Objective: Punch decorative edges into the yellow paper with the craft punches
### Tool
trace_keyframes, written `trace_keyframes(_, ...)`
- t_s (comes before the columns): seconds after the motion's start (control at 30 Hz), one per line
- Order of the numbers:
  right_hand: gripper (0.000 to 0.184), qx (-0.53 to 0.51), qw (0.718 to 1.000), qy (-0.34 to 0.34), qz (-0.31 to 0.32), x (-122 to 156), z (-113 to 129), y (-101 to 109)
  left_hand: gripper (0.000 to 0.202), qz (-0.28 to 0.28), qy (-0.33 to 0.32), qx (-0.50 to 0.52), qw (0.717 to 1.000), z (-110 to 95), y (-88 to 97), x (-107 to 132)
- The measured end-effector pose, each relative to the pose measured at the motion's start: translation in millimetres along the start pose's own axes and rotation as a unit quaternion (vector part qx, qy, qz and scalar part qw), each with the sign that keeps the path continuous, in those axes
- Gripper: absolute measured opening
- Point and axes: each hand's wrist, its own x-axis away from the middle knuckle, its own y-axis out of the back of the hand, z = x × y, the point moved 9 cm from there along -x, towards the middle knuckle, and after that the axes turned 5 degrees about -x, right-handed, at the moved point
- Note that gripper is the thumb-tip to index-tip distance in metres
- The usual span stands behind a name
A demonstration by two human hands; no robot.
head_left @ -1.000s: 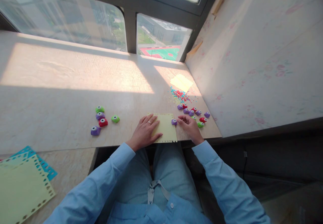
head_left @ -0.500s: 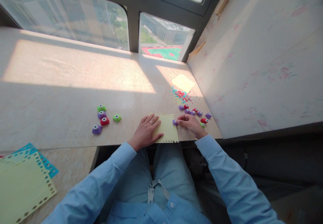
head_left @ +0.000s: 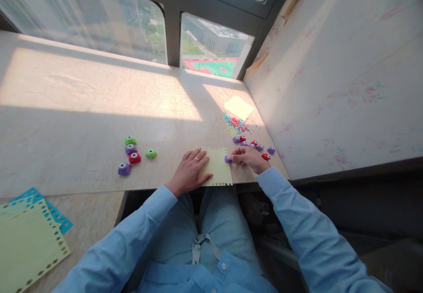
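A yellow paper sheet (head_left: 218, 167) with punched holes along its near edge lies on the stone ledge (head_left: 82, 121) in front of me. My left hand (head_left: 191, 171) rests flat on the sheet's left part, fingers spread, a ring on one finger. My right hand (head_left: 248, 157) is closed around a small purple paper punch (head_left: 228, 158) set at the sheet's right edge, fingers pressing on it.
Several small punches lie right of my right hand (head_left: 256, 146), and more sit in a group at the left (head_left: 132, 153). Coloured paper bits (head_left: 237, 125) and a yellow sheet (head_left: 238, 107) lie farther back. Green and blue punched sheets (head_left: 29, 235) lie lower left. A wall rises at the right.
My right hand has moved from beside the purple punch onto it and closed over it; the forearm swung right. My left hand stays flat on the sheet.
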Motion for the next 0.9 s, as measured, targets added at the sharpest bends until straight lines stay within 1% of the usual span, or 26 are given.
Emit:
trace_keyframes(0.17,0.033,0.028,1.0,-0.01,-0.001,-5,3,2,0.054,0.003,-0.002,-0.015,1.0,-1,-0.7,0)
trace_keyframes(0.43,0.033,0.031,0.999,-0.042,0.014,-11,-1,1,0.054,0.001,-0.001,-0.016,1.0,-1,-1.2,0)
trace_keyframes(0.63,0.029,0.022,0.999,-0.045,0.02,-12,0,-1,0.052,-0.003,0.002,-0.001,1.0,0,1.0,1)
trace_keyframes(0.77,0.031,0.02,0.998,-0.057,0.031,-14,-4,-2,0.051,-0.009,0.0,0.0,1.0,0,1.9,1)
trace_keyframes(0.9,0.033,0.001,0.999,-0.04,0.027,-15,-5,-3,0.051,-0.016,0.0,0.003,1.0,0,2.4,1)
